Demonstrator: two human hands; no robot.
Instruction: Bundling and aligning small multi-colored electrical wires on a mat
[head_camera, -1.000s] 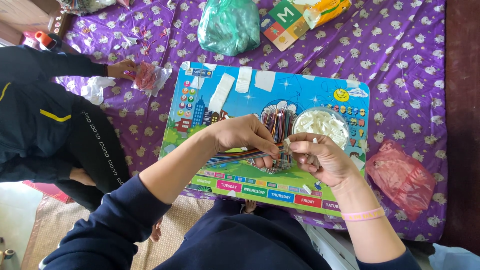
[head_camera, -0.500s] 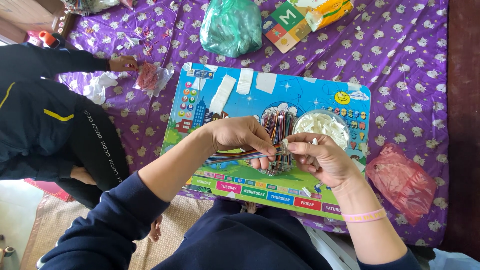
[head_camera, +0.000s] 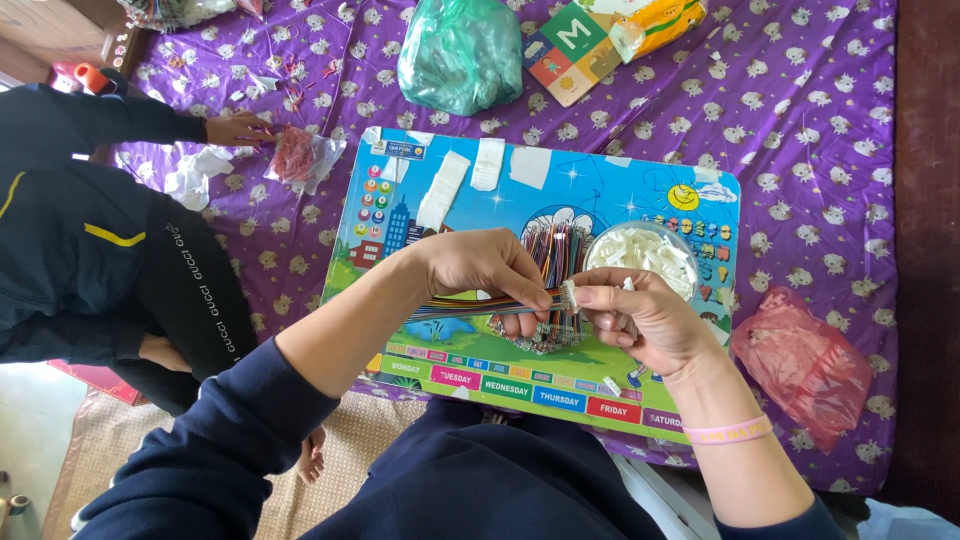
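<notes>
a: purple cloth (head_camera: 820, 150) with small white figures covers the whole surface. on it lies a colourful picture board (head_camera: 480, 370), and both hands are working above this board.

b: what does the left hand (head_camera: 480, 265) hold?

a: it is closed around a flat bunch of coloured wires (head_camera: 470, 303). the wires run out to the left, under the wrist, and their ends point to the right.

b: and the right hand (head_camera: 640, 318)?

a: its fingers pinch a small white connector (head_camera: 569, 293), which touches the ends of the wires. so the two hands meet over the middle of the board.

b: what is near them?

a: just behind the hands lies a pile of more coloured wires (head_camera: 555, 255), and beside it, to the right, a clear bowl (head_camera: 642, 252) full of white connectors. a red plastic bag (head_camera: 800, 365) lies to the right of the board, a green plastic bag (head_camera: 460, 50) beyond it at the top.

b: is somebody else there?

a: yes, on the left a person in dark clothes reaches one hand (head_camera: 238, 128) to a small bag of red pieces (head_camera: 297, 155). i cannot tell if that hand grips anything.
</notes>
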